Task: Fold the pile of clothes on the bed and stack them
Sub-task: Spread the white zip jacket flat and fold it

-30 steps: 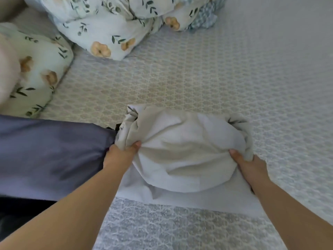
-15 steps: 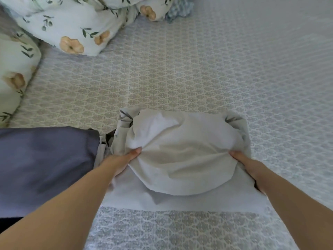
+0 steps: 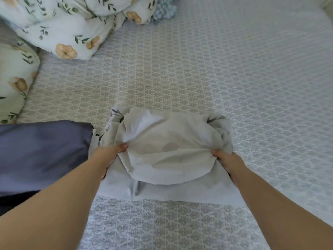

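Basically both hands grip one pale grey-white cotton garment (image 3: 167, 152), bunched and partly folded, lying on the bed's patterned grey-beige lattice coverlet (image 3: 198, 73) near its front edge, about mid-width. Left hand (image 3: 110, 156) holds the garment's left side, thumb on top of the fabric, other fingers tucked under the cloth and hidden. Right hand (image 3: 225, 157) pinches the right side, thumb on top, fingers under fabric, out of sight. Upper layer of the garment bulges in a rounded fold over a flat lower layer that spreads toward the front edge. Dark blue-grey smooth folded cloth (image 3: 41, 152) sits at the left edge, just beside the garment, seemingly touching it. Floral-print white duvet with peach flowers (image 3: 68, 27) bunched at the far left corner; matching floral pillow (image 3: 16, 83) on the left edge.
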